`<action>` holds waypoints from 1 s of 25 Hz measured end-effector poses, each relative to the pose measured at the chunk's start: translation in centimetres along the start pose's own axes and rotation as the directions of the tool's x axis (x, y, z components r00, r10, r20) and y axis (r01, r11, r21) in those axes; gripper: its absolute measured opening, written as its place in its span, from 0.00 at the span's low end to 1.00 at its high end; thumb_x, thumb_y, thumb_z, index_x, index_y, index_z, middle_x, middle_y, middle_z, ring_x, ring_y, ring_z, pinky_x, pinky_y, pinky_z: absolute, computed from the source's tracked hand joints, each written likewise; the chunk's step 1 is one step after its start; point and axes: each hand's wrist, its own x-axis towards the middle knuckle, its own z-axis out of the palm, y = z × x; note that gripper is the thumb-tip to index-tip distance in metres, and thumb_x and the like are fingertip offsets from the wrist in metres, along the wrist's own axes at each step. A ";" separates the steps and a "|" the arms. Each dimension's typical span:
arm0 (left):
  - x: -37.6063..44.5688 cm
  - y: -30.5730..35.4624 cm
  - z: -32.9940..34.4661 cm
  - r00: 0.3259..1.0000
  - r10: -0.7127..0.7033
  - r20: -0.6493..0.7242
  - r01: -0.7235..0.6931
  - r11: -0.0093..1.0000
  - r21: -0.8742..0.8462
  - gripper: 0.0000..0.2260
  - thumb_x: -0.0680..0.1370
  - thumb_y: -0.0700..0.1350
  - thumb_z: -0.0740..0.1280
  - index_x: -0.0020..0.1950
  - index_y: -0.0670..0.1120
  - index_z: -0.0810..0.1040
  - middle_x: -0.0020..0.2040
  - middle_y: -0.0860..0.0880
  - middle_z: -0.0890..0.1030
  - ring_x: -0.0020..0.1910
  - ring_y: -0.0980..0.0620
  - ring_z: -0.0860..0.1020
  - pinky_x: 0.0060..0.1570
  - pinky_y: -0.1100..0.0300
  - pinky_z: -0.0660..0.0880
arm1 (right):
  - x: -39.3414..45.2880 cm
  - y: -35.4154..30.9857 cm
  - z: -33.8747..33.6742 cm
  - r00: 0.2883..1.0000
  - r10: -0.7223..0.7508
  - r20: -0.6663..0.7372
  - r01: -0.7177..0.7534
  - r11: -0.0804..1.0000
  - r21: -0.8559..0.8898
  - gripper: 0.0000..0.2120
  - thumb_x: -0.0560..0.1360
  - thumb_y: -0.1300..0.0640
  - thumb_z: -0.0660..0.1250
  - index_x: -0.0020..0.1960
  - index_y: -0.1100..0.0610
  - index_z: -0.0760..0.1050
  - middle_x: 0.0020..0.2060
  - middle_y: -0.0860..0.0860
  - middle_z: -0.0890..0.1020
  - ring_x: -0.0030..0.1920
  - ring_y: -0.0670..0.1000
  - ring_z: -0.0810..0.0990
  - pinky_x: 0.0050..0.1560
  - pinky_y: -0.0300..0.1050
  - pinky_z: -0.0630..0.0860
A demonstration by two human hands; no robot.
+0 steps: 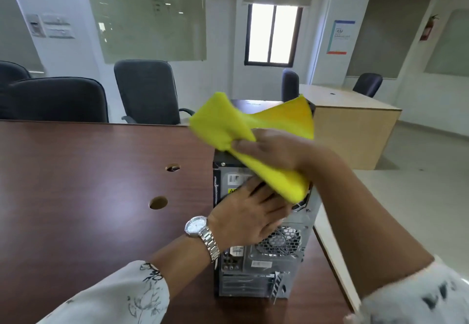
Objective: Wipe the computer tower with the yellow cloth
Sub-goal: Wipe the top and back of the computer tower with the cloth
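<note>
A computer tower (264,260) stands upright on a dark wood table (88,171), rear panel facing the viewer. The left hand (250,215) lies flat and open against that panel, while the right hand (276,149) grips a yellow cloth (243,125) bunched over the tower's top. Beyond the tower stand dark office chairs (147,90), a whiteboard (152,19) and a bright window (272,34).

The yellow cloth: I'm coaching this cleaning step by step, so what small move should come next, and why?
Probably sweep the yellow cloth along the top of the computer tower. The right hand grips the cloth bunched over the tower's top rear edge, the left hand rests flat on the rear panel as if steadying the tower, and the far end of the top still shows bare.
</note>
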 end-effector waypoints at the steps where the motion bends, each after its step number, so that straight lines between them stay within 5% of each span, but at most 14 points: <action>1: 0.1 0.1 0.1 1.000 0.005 0.012 -0.005 0.999 0.032 0.18 0.78 0.52 0.55 0.65 0.48 0.70 0.67 0.50 0.75 0.66 0.47 0.66 0.69 0.49 0.54 | 0.3 1.2 -1.0 0.990 0.142 -0.024 -0.142 0.990 0.006 0.24 0.81 0.44 0.52 0.70 0.57 0.67 0.68 0.56 0.72 0.66 0.55 0.71 0.58 0.43 0.65; 3: 0.2 0.1 -0.1 1.000 -0.002 0.009 0.002 1.000 0.017 0.18 0.78 0.51 0.57 0.65 0.46 0.69 0.71 0.49 0.69 0.69 0.46 0.64 0.70 0.50 0.53 | 1.0 1.6 -1.5 0.952 0.304 -0.049 -0.305 0.952 -0.030 0.26 0.81 0.44 0.51 0.70 0.60 0.67 0.70 0.58 0.71 0.68 0.56 0.69 0.62 0.45 0.65; 6: 0.2 0.0 0.0 0.999 -0.029 -0.037 0.025 0.993 -0.116 0.12 0.79 0.48 0.52 0.57 0.48 0.69 0.55 0.49 0.81 0.53 0.46 0.74 0.54 0.53 0.71 | 0.6 -2.7 1.1 0.999 -0.009 -0.038 0.006 0.997 -0.078 0.22 0.81 0.44 0.51 0.69 0.55 0.67 0.71 0.56 0.70 0.69 0.55 0.69 0.64 0.47 0.65; 8: 0.2 0.2 0.1 0.998 -0.041 -0.046 0.036 0.992 -0.120 0.12 0.79 0.49 0.51 0.56 0.50 0.70 0.47 0.50 0.84 0.49 0.47 0.75 0.50 0.53 0.71 | -0.5 -3.0 1.9 0.992 -0.125 -0.011 0.123 0.987 -0.104 0.21 0.81 0.44 0.50 0.68 0.52 0.68 0.70 0.55 0.71 0.68 0.56 0.69 0.64 0.47 0.66; 11: 0.1 0.1 0.2 1.000 0.018 -0.002 -0.018 0.999 0.032 0.16 0.77 0.52 0.58 0.62 0.48 0.72 0.67 0.48 0.71 0.68 0.45 0.65 0.71 0.51 0.55 | 0.6 1.5 -1.2 0.973 0.224 -0.055 -0.226 0.973 -0.046 0.25 0.81 0.44 0.50 0.71 0.58 0.66 0.71 0.57 0.70 0.69 0.56 0.68 0.65 0.46 0.65; 13: 0.1 0.0 -0.1 1.000 0.019 0.003 -0.019 0.998 0.052 0.17 0.77 0.52 0.58 0.63 0.47 0.70 0.71 0.47 0.64 0.71 0.44 0.60 0.72 0.50 0.53 | 1.1 2.2 -1.7 0.939 0.340 -0.055 -0.343 0.938 -0.054 0.27 0.81 0.44 0.49 0.74 0.60 0.61 0.74 0.57 0.65 0.72 0.56 0.65 0.67 0.46 0.63; 16: 0.0 0.0 0.1 1.000 -0.006 -0.022 0.004 0.993 -0.118 0.11 0.77 0.49 0.55 0.57 0.48 0.70 0.57 0.47 0.79 0.55 0.46 0.75 0.55 0.52 0.73 | 0.7 -2.3 1.2 0.999 0.023 -0.022 -0.025 0.995 -0.095 0.29 0.81 0.42 0.49 0.77 0.57 0.54 0.77 0.54 0.59 0.76 0.53 0.59 0.71 0.46 0.59; 18: 0.0 0.1 0.2 0.999 -0.034 -0.010 0.032 0.989 -0.144 0.12 0.78 0.49 0.50 0.57 0.49 0.69 0.51 0.48 0.84 0.49 0.45 0.79 0.47 0.53 0.76 | -0.4 -3.3 2.6 0.992 -0.127 0.002 0.126 0.980 -0.153 0.28 0.80 0.41 0.49 0.77 0.53 0.56 0.77 0.53 0.61 0.76 0.52 0.59 0.72 0.46 0.59; 19: 0.0 0.1 0.4 1.000 -0.021 -0.005 0.020 0.994 -0.103 0.13 0.79 0.50 0.51 0.59 0.49 0.69 0.55 0.48 0.82 0.53 0.46 0.78 0.51 0.52 0.73 | -0.3 -2.0 1.9 0.996 -0.086 -0.024 0.082 0.989 -0.123 0.27 0.80 0.41 0.49 0.75 0.53 0.59 0.75 0.53 0.63 0.75 0.53 0.62 0.70 0.46 0.61; 22: 0.1 0.1 -0.1 0.999 0.031 0.020 -0.032 0.998 0.053 0.15 0.78 0.52 0.57 0.61 0.48 0.72 0.71 0.47 0.68 0.70 0.45 0.64 0.70 0.50 0.57 | 0.7 2.6 -1.8 0.940 0.340 -0.040 -0.342 0.937 -0.070 0.30 0.81 0.42 0.48 0.76 0.59 0.58 0.76 0.56 0.61 0.75 0.55 0.61 0.70 0.46 0.60; 25: -0.4 0.5 0.5 0.999 0.002 0.034 -0.002 1.000 -0.013 0.16 0.78 0.51 0.55 0.62 0.47 0.70 0.68 0.47 0.70 0.67 0.46 0.68 0.69 0.50 0.61 | 0.1 1.1 -0.8 0.959 0.279 -0.038 -0.282 0.950 -0.132 0.30 0.82 0.43 0.47 0.77 0.60 0.51 0.78 0.55 0.54 0.77 0.54 0.55 0.73 0.47 0.56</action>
